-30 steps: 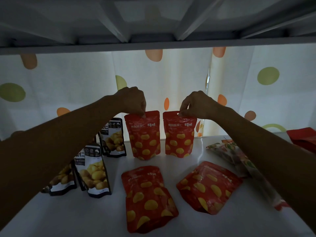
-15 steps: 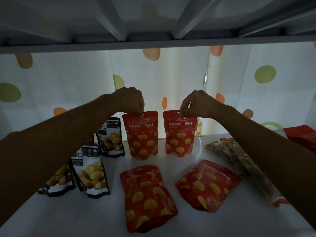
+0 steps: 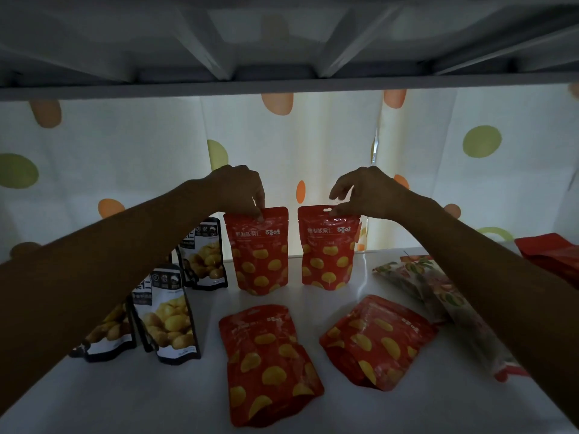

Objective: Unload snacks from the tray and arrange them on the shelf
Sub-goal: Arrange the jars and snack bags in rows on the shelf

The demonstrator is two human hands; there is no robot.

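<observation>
Two red chestnut pouches stand side by side at the middle of the frame, near the back of the white shelf [image 3: 94, 402], and I have one in each hand. My left hand [image 3: 242, 189] is curled down over the left upright pouch [image 3: 260, 255], fingertips pinching its top seal. My right hand [image 3: 363, 192] holds the right upright pouch [image 3: 327, 255] more loosely: thumb on the front of the seal by the hang hole, forefinger lifted clear, the other fingers hidden behind. I grip at the top because these bags are soft and top-heavy; steadying the seal lets the gusseted base settle flat, faces forward, with a small gap between the two.

Lower in the frame, two flat red pouches [image 3: 269, 361] lie on their backs, apart from each other, probably next to be stood up in front. At lower left, black chestnut pouches [image 3: 166, 314] stand in a staggered row, kept together by kind. A floral packet [image 3: 432, 286] lies at the right, under my forearm. No tray is in view. The spotted curtain [image 3: 313, 145] hangs behind.
</observation>
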